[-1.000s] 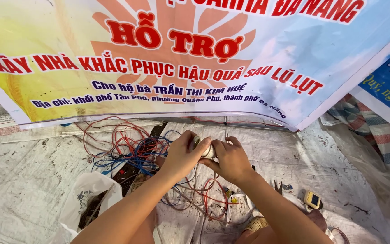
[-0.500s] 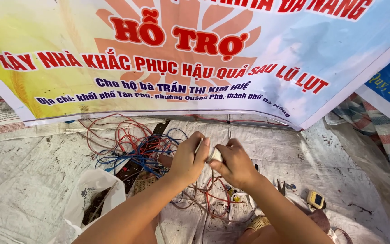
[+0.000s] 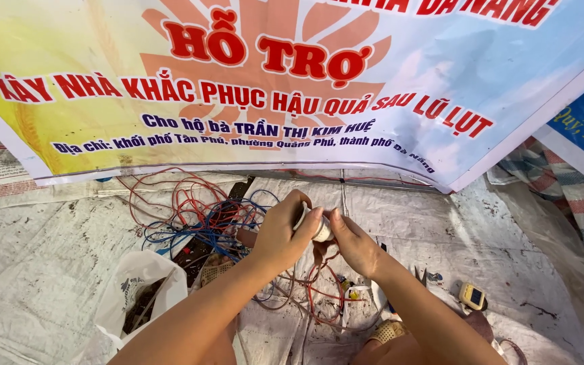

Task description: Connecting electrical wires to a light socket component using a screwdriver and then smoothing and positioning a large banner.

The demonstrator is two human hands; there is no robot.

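Note:
My left hand (image 3: 280,233) and my right hand (image 3: 354,242) meet over a tangle of wires, both pinching a small white round part (image 3: 319,228) held between the fingertips. The left hand's fingers wrap the part's left side and the right hand's thumb and fingers press on its right side. Red and brown wires (image 3: 315,284) hang below the hands. A heap of red, blue and brown wires (image 3: 201,213) lies on the white woven sheet (image 3: 49,257) just left of my left hand.
A large printed banner (image 3: 272,81) hangs across the back. A white plastic bag (image 3: 140,290) lies at the lower left. A small yellow device (image 3: 472,296) sits at the right, with striped cloth (image 3: 569,196) beyond it. Small tools and parts (image 3: 363,297) lie under my arms.
Both hands stay together on the small white part, shifting slightly right and down in view. The fingers have turned a little around it.

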